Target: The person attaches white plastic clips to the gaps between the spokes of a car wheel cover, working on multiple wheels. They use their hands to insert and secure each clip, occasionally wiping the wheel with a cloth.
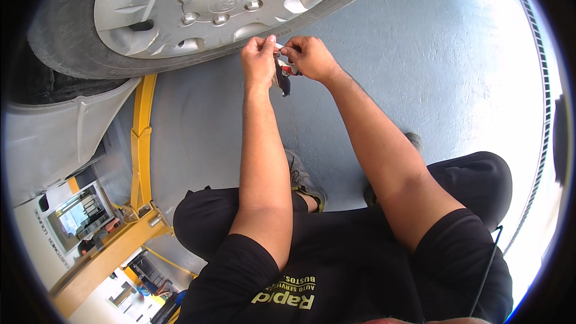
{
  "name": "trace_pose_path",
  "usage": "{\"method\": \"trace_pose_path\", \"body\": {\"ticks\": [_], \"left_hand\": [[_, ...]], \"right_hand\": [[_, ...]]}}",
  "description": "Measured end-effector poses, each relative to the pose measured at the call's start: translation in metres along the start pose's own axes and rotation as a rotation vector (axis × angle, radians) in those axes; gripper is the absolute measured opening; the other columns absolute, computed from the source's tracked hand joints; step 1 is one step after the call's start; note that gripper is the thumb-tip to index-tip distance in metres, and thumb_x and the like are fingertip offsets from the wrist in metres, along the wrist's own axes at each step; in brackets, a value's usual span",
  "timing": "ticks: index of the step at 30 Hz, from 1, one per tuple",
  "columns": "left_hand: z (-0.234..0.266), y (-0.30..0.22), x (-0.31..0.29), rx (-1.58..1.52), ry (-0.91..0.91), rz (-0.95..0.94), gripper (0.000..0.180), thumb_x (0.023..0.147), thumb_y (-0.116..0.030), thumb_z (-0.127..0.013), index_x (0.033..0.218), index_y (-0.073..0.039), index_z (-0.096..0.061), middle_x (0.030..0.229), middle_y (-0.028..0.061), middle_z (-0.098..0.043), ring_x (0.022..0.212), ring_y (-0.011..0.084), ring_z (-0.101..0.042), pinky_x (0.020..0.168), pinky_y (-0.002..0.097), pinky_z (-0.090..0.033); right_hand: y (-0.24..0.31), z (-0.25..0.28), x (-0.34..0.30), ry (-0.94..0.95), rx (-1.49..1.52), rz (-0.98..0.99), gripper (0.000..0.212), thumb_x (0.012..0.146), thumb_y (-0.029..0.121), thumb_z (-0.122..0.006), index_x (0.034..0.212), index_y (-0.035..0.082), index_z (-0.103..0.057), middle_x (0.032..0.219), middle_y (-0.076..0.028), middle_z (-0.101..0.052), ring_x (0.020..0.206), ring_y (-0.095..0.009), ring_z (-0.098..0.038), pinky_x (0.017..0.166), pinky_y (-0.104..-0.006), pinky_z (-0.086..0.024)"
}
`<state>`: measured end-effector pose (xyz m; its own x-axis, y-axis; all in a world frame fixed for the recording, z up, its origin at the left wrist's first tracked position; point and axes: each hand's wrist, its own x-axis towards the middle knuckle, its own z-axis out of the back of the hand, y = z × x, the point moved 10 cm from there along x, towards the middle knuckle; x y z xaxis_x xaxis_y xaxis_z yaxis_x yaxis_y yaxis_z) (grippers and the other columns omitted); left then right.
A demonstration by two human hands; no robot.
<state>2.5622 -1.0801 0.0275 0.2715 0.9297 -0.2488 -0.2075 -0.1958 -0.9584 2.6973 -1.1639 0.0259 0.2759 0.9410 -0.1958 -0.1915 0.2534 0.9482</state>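
In front of the tyre my two hands meet, close together. My left hand is closed in a pinch, thumb up, and my right hand pinches from the other side. Between their fingertips runs a small white strip, its kind too small to make out. Below it hangs a crumpled black, red and white piece, perhaps cloth or a glove, against my left palm; which fingers hold it is hidden. The silver wheel with several lug nuts fills the upper left, a pale strip lying across one spoke.
A yellow lift arm stands at the left below the silver car body. My bent knees and a grey shoe are below my hands on the grey-blue floor. A dark floor grate curves along the right.
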Motion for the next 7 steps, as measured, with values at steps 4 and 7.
{"method": "trace_pose_path", "body": {"ticks": [4,7], "left_hand": [[0.009,-0.007,0.005,-0.023,-0.041,-0.047,0.015,0.099,-0.017,-0.072,0.097,-0.003,-0.067,0.081,0.0016,-0.067,0.071,0.0080,-0.058,0.067,0.0243,-0.047],[0.013,-0.007,0.003,-0.078,-0.046,0.008,0.018,0.100,-0.018,-0.071,0.105,-0.001,-0.069,0.089,0.0015,-0.070,0.074,0.0093,-0.061,0.070,0.0253,-0.049]], "right_hand": [[-0.020,0.004,0.005,0.028,0.059,-0.157,0.027,0.094,0.029,-0.073,0.104,0.004,-0.075,0.083,-0.013,-0.076,0.072,-0.027,-0.071,0.071,-0.0402,-0.055],[-0.026,0.007,0.004,0.122,0.176,-0.220,0.030,0.093,0.030,-0.075,0.108,0.004,-0.074,0.085,-0.012,-0.078,0.073,-0.025,-0.072,0.072,-0.0381,-0.056]]}}
